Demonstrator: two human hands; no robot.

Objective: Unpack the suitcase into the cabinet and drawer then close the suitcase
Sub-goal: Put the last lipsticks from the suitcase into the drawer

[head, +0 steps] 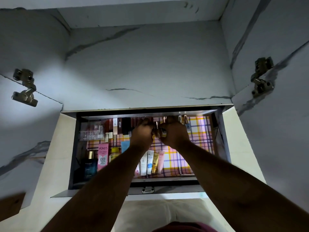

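The drawer (73, 164) is pulled out below the open cabinet (147, 67); its bottom is lined with pink and yellow checked paper. Both my hands reach to its far middle. My left hand (142, 131) and my right hand (173, 131) are curled side by side around a bunch of small bottles (158, 131) with shiny caps. Lipsticks (123, 124) and a clear case (92, 131) lie along the back left. A pink box (102, 156), a blue perfume bottle (91, 166) and several tubes (150, 163) lie along the front. The suitcase is out of sight.
Both cabinet doors stand open, with metal hinges at the left (25, 87) and the right (262, 77). A metal latch (148, 190) sits on the drawer front. The cabinet shelf above the drawer is bare marble-patterned board. Two small bottles (184, 119) stand at the back right.
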